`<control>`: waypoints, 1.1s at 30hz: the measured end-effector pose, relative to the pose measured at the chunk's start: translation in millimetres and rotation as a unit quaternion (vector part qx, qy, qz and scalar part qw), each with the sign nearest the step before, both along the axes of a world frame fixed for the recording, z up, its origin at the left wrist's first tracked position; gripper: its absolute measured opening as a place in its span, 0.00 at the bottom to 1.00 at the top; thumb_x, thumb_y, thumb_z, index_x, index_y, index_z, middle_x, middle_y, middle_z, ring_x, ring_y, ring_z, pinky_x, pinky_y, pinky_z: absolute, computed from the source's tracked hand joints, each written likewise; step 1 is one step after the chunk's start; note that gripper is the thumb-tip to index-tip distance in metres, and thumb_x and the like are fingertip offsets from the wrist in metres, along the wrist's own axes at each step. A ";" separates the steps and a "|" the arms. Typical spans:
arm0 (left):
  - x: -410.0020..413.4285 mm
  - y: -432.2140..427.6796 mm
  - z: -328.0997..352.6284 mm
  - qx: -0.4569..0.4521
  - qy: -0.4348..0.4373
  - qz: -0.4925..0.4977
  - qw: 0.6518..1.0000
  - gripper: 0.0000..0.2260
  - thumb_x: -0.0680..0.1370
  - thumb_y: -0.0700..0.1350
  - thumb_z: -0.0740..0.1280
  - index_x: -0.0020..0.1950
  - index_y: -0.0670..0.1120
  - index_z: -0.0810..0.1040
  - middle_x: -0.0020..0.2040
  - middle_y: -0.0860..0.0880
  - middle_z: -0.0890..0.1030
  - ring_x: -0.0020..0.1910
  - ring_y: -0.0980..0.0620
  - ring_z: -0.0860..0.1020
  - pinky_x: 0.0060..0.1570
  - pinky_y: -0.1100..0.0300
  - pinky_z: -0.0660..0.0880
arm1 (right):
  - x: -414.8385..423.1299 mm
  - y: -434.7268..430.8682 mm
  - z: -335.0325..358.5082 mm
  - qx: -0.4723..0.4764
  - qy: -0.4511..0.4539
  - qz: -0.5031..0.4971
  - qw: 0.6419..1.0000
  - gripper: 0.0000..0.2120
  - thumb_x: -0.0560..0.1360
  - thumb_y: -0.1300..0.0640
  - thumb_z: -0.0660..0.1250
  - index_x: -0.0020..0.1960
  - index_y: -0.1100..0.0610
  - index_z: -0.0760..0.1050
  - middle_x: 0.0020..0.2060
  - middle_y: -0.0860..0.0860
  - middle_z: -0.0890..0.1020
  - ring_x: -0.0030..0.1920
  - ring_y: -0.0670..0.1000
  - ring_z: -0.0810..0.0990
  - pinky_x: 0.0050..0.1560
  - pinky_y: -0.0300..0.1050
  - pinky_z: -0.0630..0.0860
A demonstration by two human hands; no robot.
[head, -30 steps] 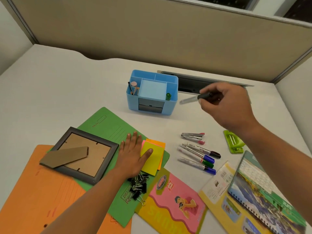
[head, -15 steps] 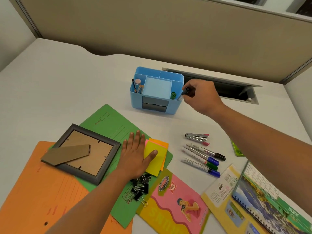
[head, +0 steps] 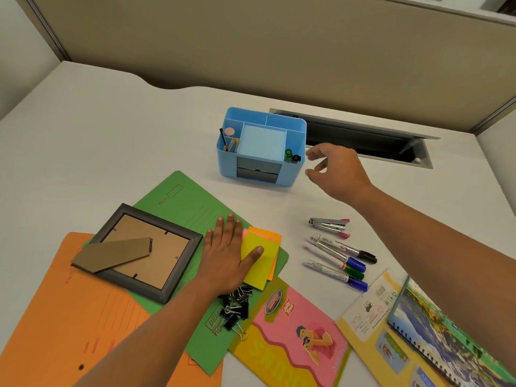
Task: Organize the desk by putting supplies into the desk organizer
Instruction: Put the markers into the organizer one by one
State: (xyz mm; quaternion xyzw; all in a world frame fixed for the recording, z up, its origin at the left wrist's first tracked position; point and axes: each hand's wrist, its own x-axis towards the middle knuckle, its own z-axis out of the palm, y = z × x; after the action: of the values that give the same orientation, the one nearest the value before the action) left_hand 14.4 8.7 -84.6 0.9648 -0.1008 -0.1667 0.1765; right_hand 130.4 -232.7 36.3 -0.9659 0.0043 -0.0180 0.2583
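Observation:
A blue desk organizer (head: 290, 177) stands at the middle of the desk. A black marker (head: 296, 158) and a green one (head: 288, 155) stand in its right front slot, with pencils (head: 233, 143) in its left slot. My right hand (head: 335, 171) hovers just right of the organizer, fingers spread, holding nothing. My left hand (head: 227, 255) lies flat on the green folder (head: 195, 208), thumb on the yellow sticky notes (head: 258, 266). Several markers (head: 339, 259) and a small stapler (head: 329, 226) lie to the right.
A picture frame (head: 139, 252) lies face down on the green and orange folders (head: 55, 325). Binder clips (head: 234, 305), a pink booklet (head: 296, 336) and a spiral calendar (head: 446, 339) are near the front. A cable slot (head: 363, 135) opens behind the organizer.
My right hand carried the black marker to the organizer, dropped it into the right front slot, and has let go and drawn back slightly. The left hand stayed put.

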 end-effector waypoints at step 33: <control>-88.8 -53.9 61.8 -0.236 -0.149 0.016 0.960 0.17 0.76 0.54 0.66 0.62 0.50 0.76 0.60 0.54 0.76 0.59 0.55 0.73 0.57 0.65 0.67 | -204.0 -45.5 -45.1 -0.136 0.101 -0.019 0.985 0.06 0.69 0.50 0.70 0.46 0.46 0.77 0.43 0.44 0.78 0.46 0.50 0.75 0.40 0.46 0.75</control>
State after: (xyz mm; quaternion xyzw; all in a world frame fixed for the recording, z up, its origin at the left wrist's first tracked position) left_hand -74.5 -45.3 -22.9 0.9110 -0.1471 0.0104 0.3852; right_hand -73.6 -278.2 -8.8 -0.9886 0.0459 0.0746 0.1226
